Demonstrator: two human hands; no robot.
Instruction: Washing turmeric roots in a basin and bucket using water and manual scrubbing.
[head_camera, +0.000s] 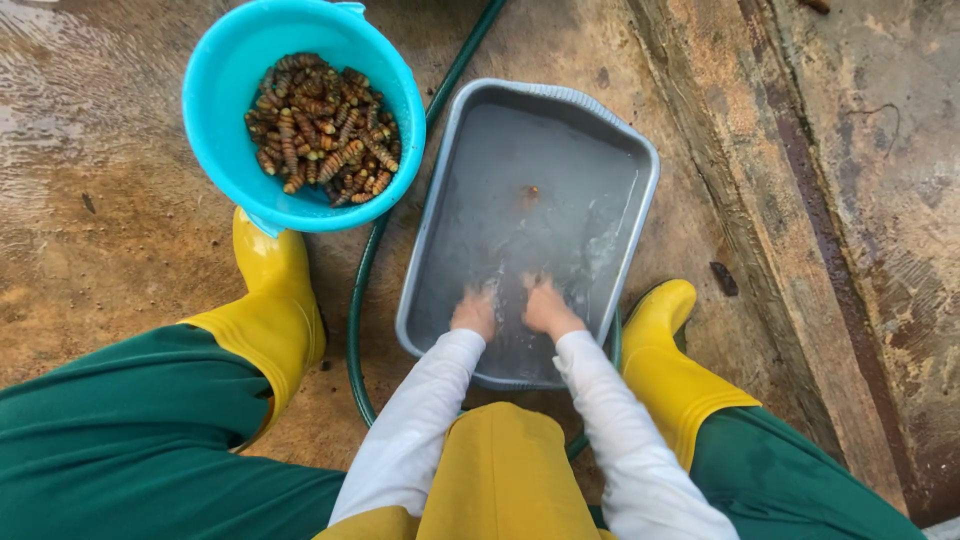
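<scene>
Both my hands are dipped into murky water in a grey rectangular tub (640, 200) on the wet ground between my boots. My left hand (474, 312) and my right hand (546, 305) lie side by side near the tub's near end, fingers under the water and blurred, so what they hold is hidden. A small brown thing (529, 191) floats in the middle of the tub. A turquoise bucket (225, 90) at the upper left holds several brown ribbed grubs (322, 128).
A dark green hose (357, 320) curves along the tub's left side and under it. My yellow boots (275, 310) stand on both sides of the tub. Wet concrete floor, with a raised ledge running down the right.
</scene>
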